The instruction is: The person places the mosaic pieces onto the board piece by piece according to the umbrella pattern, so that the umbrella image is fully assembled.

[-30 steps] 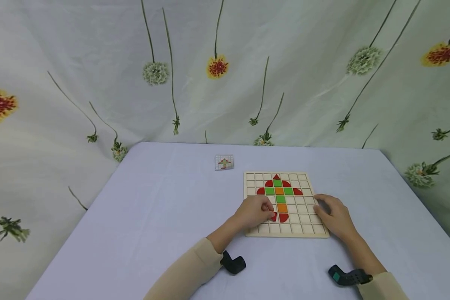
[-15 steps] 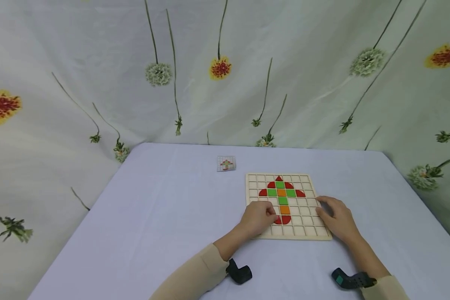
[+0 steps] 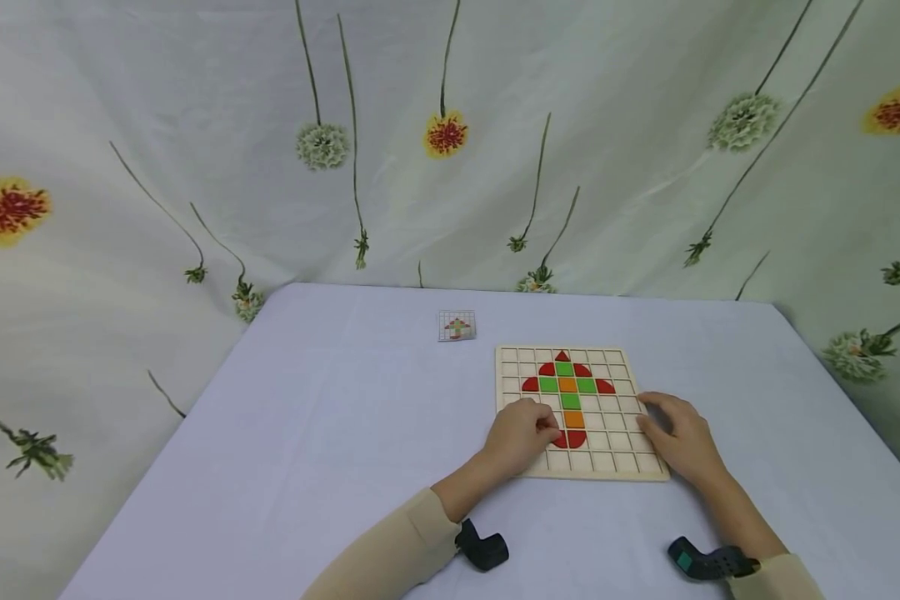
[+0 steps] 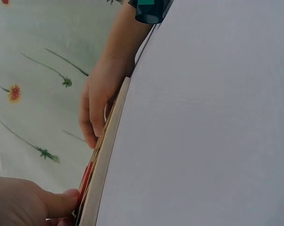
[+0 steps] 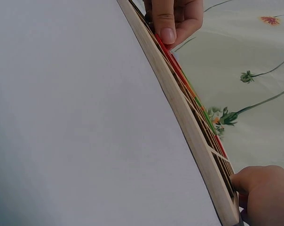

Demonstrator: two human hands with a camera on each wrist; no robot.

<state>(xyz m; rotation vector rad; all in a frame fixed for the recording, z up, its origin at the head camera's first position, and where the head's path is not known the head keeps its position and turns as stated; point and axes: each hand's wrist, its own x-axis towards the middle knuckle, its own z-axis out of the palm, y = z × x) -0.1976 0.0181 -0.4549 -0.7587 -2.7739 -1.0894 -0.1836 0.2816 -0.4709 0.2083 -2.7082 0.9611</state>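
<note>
A wooden grid board (image 3: 622,437) lies on the table, with red, green and orange pieces set in a tree-like or arrow-like figure. My left hand (image 3: 521,435) is over its lower left part. Thumb and fingertips pinch a red rounded piece (image 3: 561,440) at the figure's foot; the right wrist view shows the thumb on this red piece (image 5: 161,43). Beside it sits a matching red piece (image 3: 577,439). At the board's right edge rests my right hand (image 3: 682,437), its thumb and index finger spread apart and touching the rim. Its other fingers are partly hidden.
A small pattern card (image 3: 457,326) with a similar figure lies behind the board, to the left. The white tablecloth (image 3: 330,400) covers the table. A flowered cloth (image 3: 390,208) hangs behind its far edge. Both wrists wear black devices.
My left hand has lowered the red piece, tilted earlier, into the cell left of its match. The right hand keeps its place on the board's edge. The view has shifted slightly.
</note>
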